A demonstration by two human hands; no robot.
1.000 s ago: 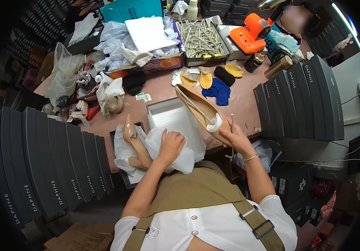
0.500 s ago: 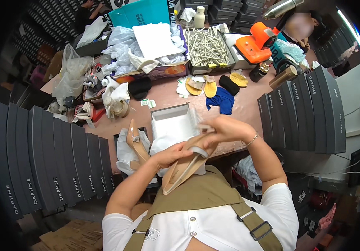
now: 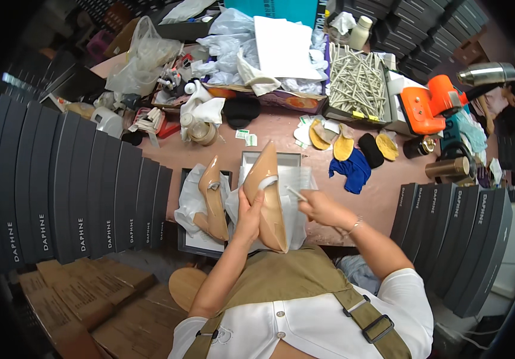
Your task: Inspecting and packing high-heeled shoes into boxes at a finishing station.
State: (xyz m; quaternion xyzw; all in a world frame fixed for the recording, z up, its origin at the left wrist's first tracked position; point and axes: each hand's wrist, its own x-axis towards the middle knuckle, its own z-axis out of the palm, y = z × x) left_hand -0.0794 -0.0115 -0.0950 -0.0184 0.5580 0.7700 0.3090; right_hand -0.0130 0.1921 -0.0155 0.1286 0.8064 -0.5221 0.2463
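Since half a second ago the beige pump (image 3: 266, 200) has swung from lying low across the lap to standing toe-up over the open white shoebox (image 3: 296, 160). Left hand (image 3: 249, 214) clasps the shoe along its side near the heel end. Right hand (image 3: 319, 206) pinches a thin white stick (image 3: 295, 192) just beside the shoe. Its mate, a second beige pump (image 3: 212, 194), lies on white tissue paper (image 3: 189, 200) on the surface (image 3: 275, 134), left of the box
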